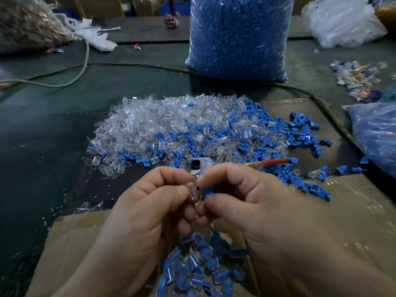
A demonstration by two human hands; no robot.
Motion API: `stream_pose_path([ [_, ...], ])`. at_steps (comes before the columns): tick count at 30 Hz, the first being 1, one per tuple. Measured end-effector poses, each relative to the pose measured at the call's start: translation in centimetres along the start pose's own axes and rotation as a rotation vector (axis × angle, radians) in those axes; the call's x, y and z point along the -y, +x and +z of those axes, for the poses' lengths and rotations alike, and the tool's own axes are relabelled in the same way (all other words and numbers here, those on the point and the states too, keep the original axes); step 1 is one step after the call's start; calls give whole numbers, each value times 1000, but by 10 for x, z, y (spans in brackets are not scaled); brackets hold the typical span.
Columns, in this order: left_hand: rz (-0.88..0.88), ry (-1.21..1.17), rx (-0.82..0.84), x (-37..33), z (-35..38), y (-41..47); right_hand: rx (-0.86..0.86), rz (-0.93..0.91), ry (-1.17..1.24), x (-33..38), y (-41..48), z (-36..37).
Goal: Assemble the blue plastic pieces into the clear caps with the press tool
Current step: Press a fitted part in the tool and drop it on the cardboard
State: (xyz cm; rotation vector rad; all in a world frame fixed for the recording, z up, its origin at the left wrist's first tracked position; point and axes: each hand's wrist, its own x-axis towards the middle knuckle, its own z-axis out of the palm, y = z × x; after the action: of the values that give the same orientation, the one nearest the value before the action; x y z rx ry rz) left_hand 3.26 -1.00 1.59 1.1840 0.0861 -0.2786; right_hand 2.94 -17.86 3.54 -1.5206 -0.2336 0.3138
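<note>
GRIP: your left hand (pixel 150 202) pinches 1 clear cap (pixel 192 189), your right hand (pixel 246 202) pinches 1 blue piece (pixel 207 191) against it | DONE: assembled caps (pixel 199 269) heaped below | LEFT: large loose pile (pixel 182 129), 1 full bag (pixel 237 35) | press tool (pixel 201 166) just behind your hands, pair seemingly unpressed.

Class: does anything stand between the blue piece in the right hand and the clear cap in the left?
Nothing visible does. The right hand pinches the blue piece right beside the clear cap pinched by the left hand, with no finger or loose part between them.
</note>
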Motion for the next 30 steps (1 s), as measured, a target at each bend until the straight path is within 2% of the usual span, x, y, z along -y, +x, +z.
stream_pose_path([
  [7,-21,-63,27,-2,-5,6,-90,-81,7,-7,2,-6],
  [12,-52,-77,66,-3,-1,3,-139,-202,-313,-7,1,-4],
  [18,-75,-40,60,-5,6,1,-137,-141,-228,-7,-2,-3],
  [21,-69,-30,53,-6,6,2,-152,-139,-277,-8,-2,-3],
  [27,-6,-40,27,-5,7,1,-228,-270,-474,-3,-4,-2],
  [30,23,-18,10,-5,8,1,-243,-288,-468,-1,-5,-1],
])
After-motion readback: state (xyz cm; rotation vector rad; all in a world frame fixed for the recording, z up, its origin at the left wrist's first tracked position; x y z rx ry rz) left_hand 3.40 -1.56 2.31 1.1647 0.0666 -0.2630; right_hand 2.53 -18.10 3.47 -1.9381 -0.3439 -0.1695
